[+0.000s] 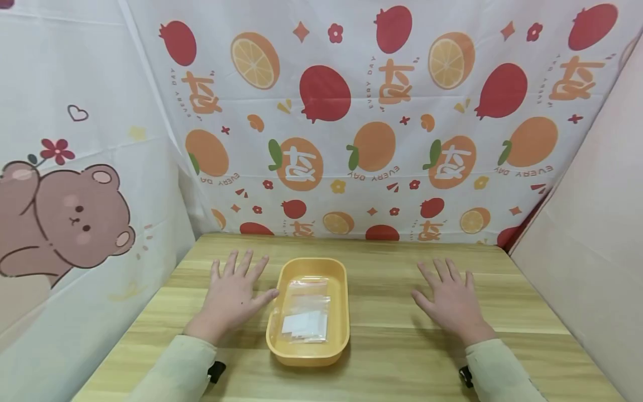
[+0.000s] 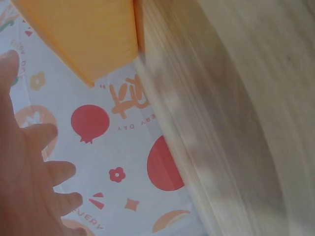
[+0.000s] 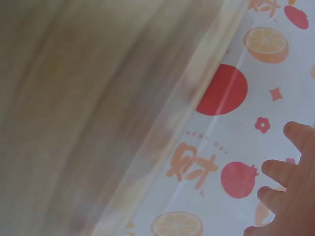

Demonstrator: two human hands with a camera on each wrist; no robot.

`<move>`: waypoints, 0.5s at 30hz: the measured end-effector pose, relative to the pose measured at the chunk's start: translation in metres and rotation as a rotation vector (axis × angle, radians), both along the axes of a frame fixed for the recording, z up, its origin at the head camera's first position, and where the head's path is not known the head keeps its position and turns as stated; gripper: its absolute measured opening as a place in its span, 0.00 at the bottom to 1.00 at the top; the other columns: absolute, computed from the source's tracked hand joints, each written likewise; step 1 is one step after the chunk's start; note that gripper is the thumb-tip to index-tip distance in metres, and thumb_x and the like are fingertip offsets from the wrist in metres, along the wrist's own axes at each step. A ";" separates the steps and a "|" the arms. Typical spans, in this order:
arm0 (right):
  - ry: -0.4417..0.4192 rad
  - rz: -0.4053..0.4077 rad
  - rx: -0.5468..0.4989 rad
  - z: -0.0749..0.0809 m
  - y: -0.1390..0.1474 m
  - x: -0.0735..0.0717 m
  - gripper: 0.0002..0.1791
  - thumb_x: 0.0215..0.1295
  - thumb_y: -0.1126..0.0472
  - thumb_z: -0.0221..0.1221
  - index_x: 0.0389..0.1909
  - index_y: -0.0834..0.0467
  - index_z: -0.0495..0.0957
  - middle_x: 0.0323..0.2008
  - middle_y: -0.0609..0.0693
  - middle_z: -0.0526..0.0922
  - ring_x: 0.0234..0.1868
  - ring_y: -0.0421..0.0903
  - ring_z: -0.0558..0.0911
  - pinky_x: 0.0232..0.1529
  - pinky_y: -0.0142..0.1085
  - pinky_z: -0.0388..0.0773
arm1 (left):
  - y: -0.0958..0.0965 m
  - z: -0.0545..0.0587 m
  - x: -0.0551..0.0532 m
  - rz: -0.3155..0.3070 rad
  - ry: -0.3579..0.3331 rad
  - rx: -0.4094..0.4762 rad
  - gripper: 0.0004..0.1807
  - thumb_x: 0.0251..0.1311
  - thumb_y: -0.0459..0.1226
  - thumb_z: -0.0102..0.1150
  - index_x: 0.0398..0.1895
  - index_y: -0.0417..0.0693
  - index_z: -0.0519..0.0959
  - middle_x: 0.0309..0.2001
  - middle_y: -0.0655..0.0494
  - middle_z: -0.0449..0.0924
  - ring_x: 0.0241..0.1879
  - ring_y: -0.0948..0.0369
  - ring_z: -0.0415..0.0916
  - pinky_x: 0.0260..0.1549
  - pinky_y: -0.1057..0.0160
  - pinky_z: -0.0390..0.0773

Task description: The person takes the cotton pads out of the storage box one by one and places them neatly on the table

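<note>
A yellow rectangular tray (image 1: 342, 312) stands on the wooden table, a little left of the middle. Inside it lie clear zip bags (image 1: 308, 304) with white pieces (image 1: 303, 324) in the lower part. My left hand (image 1: 231, 298) is spread beside the tray, palm down, its thumb tip right at the left rim. In the left wrist view the tray's side (image 2: 93, 34) shows above the splayed fingers (image 2: 61, 173). Well to the right of the tray, my right hand (image 1: 449, 304) is spread palm down with nothing in it; its fingers (image 3: 280, 173) also show in the right wrist view.
The wood-grain table (image 1: 382, 357) reaches back to a white cloth (image 1: 341, 139) printed with fruit. A bear-print cloth (image 1: 80, 218) hangs on the left side, and a plain pale cloth (image 1: 593, 223) on the right. Each sleeve has a black strap at the wrist.
</note>
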State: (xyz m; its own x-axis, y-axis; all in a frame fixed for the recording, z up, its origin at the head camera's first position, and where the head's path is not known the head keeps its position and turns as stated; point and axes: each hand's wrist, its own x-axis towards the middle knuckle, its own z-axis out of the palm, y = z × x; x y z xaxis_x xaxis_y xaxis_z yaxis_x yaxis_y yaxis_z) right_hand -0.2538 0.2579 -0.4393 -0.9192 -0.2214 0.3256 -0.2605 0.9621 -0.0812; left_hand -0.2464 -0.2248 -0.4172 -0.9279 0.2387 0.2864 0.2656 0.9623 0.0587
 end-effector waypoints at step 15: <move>0.011 0.224 -0.181 0.019 -0.024 -0.007 0.36 0.73 0.39 0.55 0.76 0.50 0.64 0.73 0.58 0.65 0.73 0.62 0.62 0.70 0.63 0.55 | 0.008 0.003 0.002 0.038 -0.271 0.385 0.43 0.69 0.57 0.55 0.79 0.45 0.56 0.70 0.38 0.68 0.65 0.39 0.69 0.58 0.31 0.68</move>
